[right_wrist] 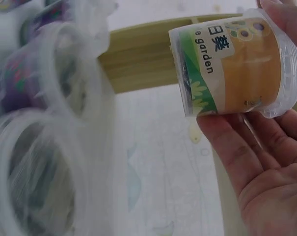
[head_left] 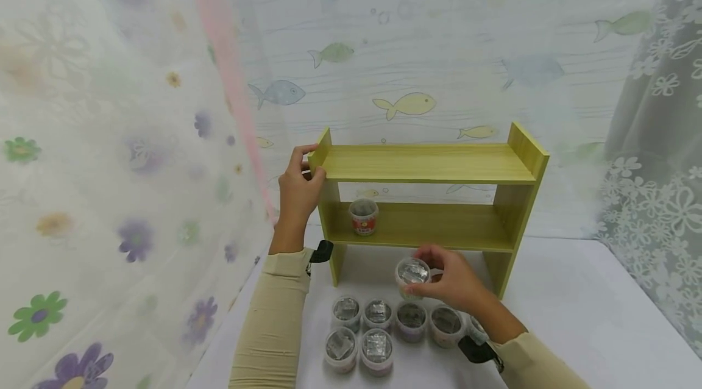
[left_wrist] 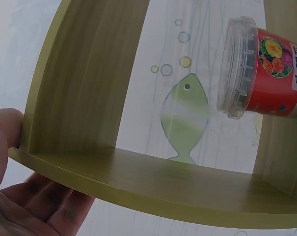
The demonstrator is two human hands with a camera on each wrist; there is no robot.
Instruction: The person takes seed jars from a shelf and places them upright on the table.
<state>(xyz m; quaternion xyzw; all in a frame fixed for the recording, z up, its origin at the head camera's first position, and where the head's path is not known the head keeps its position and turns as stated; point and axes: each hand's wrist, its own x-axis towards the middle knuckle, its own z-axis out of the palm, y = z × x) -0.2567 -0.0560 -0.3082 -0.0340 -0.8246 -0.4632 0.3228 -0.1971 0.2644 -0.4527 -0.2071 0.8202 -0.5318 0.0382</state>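
Observation:
My right hand grips a clear-lidded plastic tub between thumb and fingers, in front of the lower shelf. Its orange and green label with flower pictures faces the right wrist view, where the tub looks tipped on its side. My left hand holds the top left corner of a yellow-green wooden shelf rack, thumb at the front and fingers round the outside. On the middle board, at its left end, stands a red-labelled tub, also large in the left wrist view.
Several more lidded tubs stand in rows on the white table in front of the rack. Part of the right end of the rows is hidden behind my right wrist. Behind the rack hangs a fish-print curtain; a flowered curtain is at left.

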